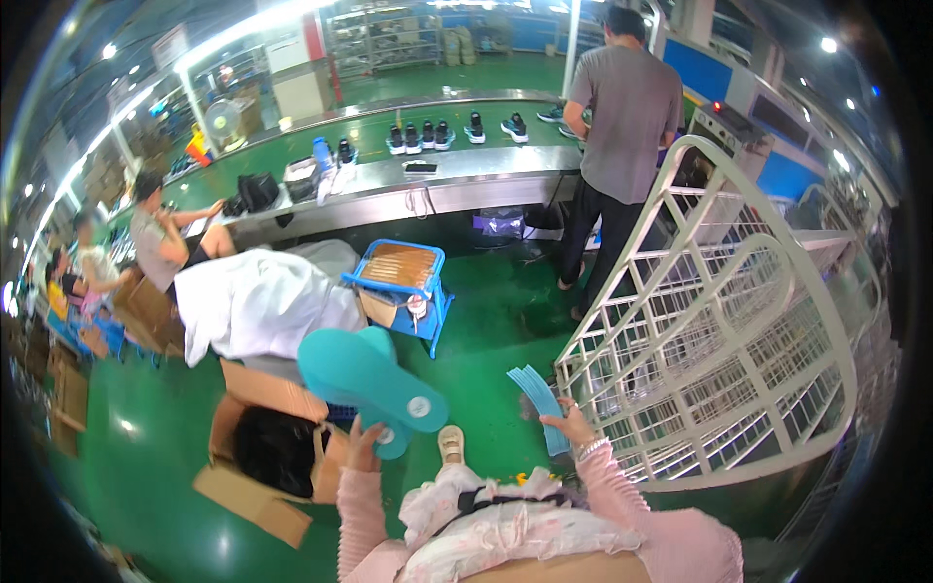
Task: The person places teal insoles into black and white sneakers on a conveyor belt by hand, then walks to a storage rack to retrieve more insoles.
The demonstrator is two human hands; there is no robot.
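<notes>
A pair of teal shoe insoles (374, 377), each with a round pale mark at the heel, is gripped in my left hand (362, 449). The insoles overlap and point up and to the left, above an open cardboard box (258, 507) that has black plastic inside. In my right hand (573, 428) is a small fanned bunch of light blue strips (541, 396); I cannot tell what they are. That hand is beside a white wire rack (680, 321), with its fingers closed round the lower part of the strips.
A blue stool (432, 335) with a brown slatted seat stands ahead, beside a white cloth-covered pile (262, 301). Beyond runs a metal conveyor (466, 165) carrying several shoes (425, 136). A person in grey (627, 117) stands at it; others sit at the left.
</notes>
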